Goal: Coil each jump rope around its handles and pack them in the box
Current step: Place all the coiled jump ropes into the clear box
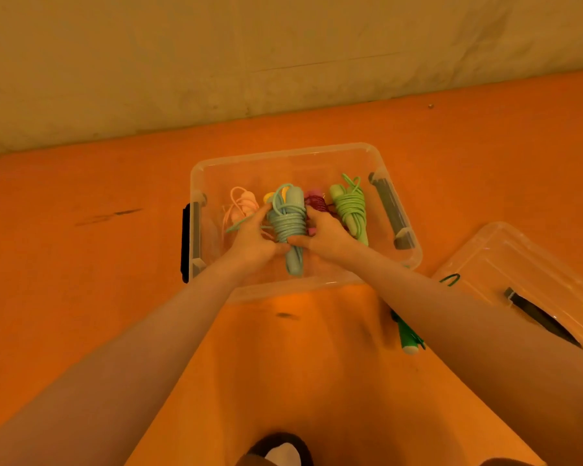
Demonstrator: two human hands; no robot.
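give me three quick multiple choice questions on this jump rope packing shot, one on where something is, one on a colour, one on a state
1. Where is the clear plastic lid?
A. on the box
B. on the orange floor right of the box
C. under the box

2. What colour is the coiled jump rope held by both hands?
A. light blue
B. black
C. white

3. What state is the clear plastic storage box in?
A. closed
B. upside down
C. open, holding coiled ropes

Answers:
1 B, the lid lies beside the box on the orange floor.
2 A, the left hand and right hand grip the light blue jump rope.
3 C, the box has no lid on, and the light green coiled rope lies inside.
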